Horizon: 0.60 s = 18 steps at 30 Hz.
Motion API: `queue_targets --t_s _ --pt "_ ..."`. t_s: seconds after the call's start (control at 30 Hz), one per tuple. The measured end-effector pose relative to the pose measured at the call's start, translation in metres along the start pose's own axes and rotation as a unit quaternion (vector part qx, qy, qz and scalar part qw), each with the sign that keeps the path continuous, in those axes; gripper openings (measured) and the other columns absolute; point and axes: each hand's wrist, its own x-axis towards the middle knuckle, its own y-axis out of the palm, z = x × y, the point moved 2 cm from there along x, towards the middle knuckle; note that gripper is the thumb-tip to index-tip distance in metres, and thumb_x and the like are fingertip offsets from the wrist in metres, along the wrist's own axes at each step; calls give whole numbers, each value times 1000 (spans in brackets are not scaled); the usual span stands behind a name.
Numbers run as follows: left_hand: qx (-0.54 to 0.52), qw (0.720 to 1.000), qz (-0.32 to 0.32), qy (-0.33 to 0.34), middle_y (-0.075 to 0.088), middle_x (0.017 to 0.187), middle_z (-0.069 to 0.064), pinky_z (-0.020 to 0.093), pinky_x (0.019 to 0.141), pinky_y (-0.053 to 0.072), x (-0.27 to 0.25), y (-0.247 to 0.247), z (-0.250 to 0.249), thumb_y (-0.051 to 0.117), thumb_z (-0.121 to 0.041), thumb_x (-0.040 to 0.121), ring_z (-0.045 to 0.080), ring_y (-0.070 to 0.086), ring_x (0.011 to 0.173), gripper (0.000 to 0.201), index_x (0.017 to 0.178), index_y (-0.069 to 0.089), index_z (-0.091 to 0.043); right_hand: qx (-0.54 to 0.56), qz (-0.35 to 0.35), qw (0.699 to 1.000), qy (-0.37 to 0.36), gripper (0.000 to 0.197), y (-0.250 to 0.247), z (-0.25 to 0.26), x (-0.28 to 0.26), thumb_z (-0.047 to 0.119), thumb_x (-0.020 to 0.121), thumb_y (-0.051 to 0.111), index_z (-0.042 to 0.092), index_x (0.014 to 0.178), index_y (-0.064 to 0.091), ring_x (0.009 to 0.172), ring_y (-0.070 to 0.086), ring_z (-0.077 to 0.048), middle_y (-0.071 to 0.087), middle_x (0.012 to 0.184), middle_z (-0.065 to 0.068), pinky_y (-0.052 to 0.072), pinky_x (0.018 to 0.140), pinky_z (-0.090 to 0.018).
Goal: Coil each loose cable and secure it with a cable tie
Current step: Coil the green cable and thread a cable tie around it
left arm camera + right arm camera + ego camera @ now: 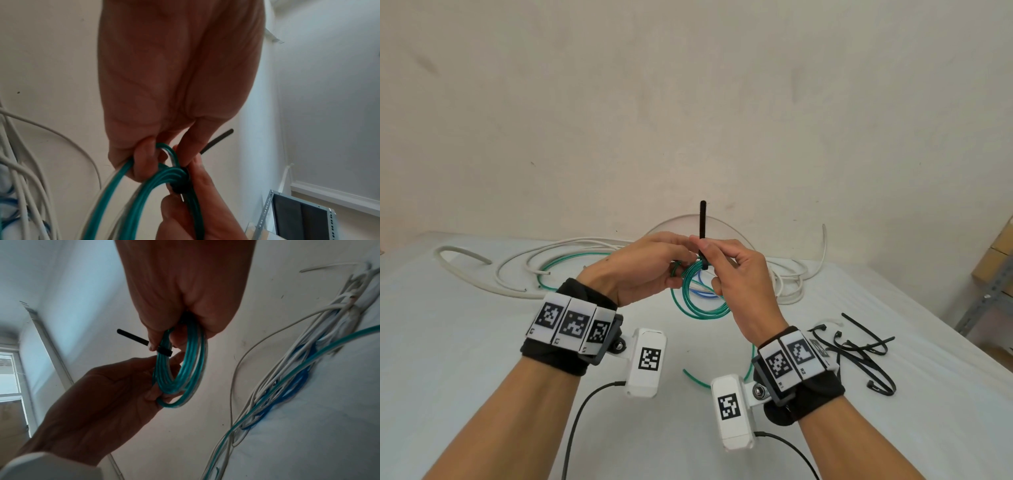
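Observation:
Both hands hold a coiled green cable (700,303) above the table, its loops hanging down. My left hand (678,270) grips the coil's top left, fingers curled round the strands (144,164). A black cable tie (702,222) wraps the coil at the top, and its free tail stands straight up. My right hand (707,265) pinches the tie at its base, against the coil (180,369). In the right wrist view the tie's tail (133,337) sticks out left past the fingertips. A loose green tail (697,377) trails on the table between my wrists.
Long white cables (517,274) and a blue one (296,386) sprawl across the back of the white table (465,342). A heap of black cable ties (859,353) lies at the right. A metal shelf (989,298) with boxes stands past the right edge.

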Motion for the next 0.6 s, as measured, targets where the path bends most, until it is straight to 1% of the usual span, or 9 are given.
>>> queue_targets --t_s 0.03,0.1,0.2,0.27,0.3,0.37,0.47,0.53,0.6 --pt "-8 1000 -24 -4 58 99 18 31 64 31 0 2 0 43 8 99 23 44 80 28 111 68 2 -9 1 1000 -5 19 -1 -1 1 24 100 70 16 113 81 61 58 1 73 113 -9 42 54 -11" --pt "-16 998 -62 -8 56 100 16 30 59 31 1 6 -1 42 7 95 18 42 76 28 114 61 3 -15 -1 1000 -6 20 -2 -1 1 21 101 68 13 114 81 58 58 3 73 112 -9 43 54 -10" --pt "6 995 -97 2 51 100 12 29 59 31 3 12 -1 39 3 95 18 40 77 27 115 56 -2 3 -15 1000 -1 21 -5 1 1 16 101 67 7 115 79 50 55 3 73 92 -2 41 52 -9" --pt "29 993 -112 21 49 100 14 30 64 35 4 13 1 40 4 97 22 42 85 25 113 57 -3 31 -30 999 8 20 -6 3 2 14 102 66 5 113 79 44 48 0 69 76 6 37 49 -9" --pt "41 992 -115 36 50 100 15 31 66 37 4 12 1 41 4 98 24 43 87 25 115 58 -3 43 -37 998 13 19 -5 3 2 13 102 65 6 111 80 43 42 -2 65 72 7 33 47 -11" --pt "57 988 -119 75 55 97 16 28 68 43 3 10 0 48 6 99 23 49 82 24 118 61 -2 65 -53 996 24 18 -6 3 3 15 102 65 9 108 81 44 33 -3 61 72 5 29 44 -15" --pt "75 978 -144 128 70 90 11 23 75 52 0 6 -6 62 8 95 17 65 78 24 117 66 -2 91 -71 993 34 18 -9 2 4 17 101 67 8 108 81 47 29 -7 61 71 7 27 44 -17" --pt "80 973 -157 147 78 93 13 27 86 57 0 4 -8 71 7 91 20 74 86 29 118 66 -2 97 -67 992 36 19 -10 3 4 18 101 66 8 110 80 49 27 -8 58 66 10 27 44 -18" --pt "80 971 -158 160 80 94 12 31 92 58 -1 7 -9 76 6 87 23 77 92 33 117 67 -3 95 -59 993 39 21 -9 4 4 17 102 64 6 113 78 48 28 -6 54 58 15 27 45 -17"
